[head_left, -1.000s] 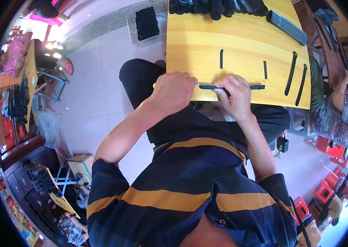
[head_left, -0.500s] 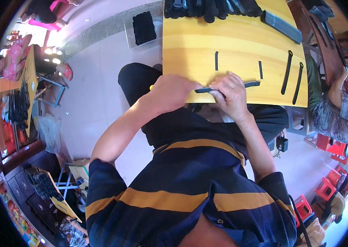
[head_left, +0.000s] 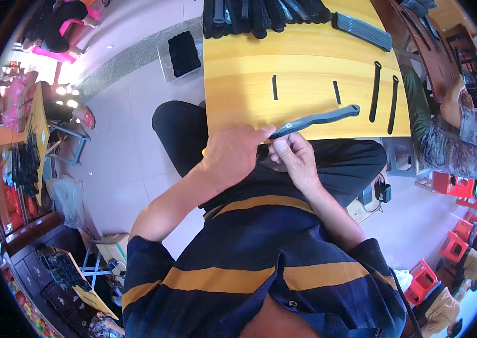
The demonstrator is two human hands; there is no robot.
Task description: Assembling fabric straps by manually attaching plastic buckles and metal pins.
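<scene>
A flat stack of black straps (head_left: 320, 117) slants over the near edge of the yellow table, its slotted rounded end pointing right. My left hand (head_left: 232, 156) closes on the stack's left end, index finger laid along it. Just below that end, my right hand (head_left: 296, 160) pinches with thumb and fingers against the straps; the exact grip is partly hidden. A small yellow thing (head_left: 204, 151) peeks out beside my left hand. On the table beyond lie two short black strips (head_left: 274, 87) and, to the right, two single black straps (head_left: 375, 93).
Bundles of black straps (head_left: 261, 17) line the far edge of the yellow table (head_left: 238, 73), beside a grey ribbed stack (head_left: 361, 32). A clear tub (head_left: 163, 56) with black straps stands on the floor at left. Another person (head_left: 458, 135) sits close by on the right.
The strap stack has turned to show its broad face, its right end now raised and slotted. My right hand has slid left along it, towards my left hand. The view has shifted slightly.
</scene>
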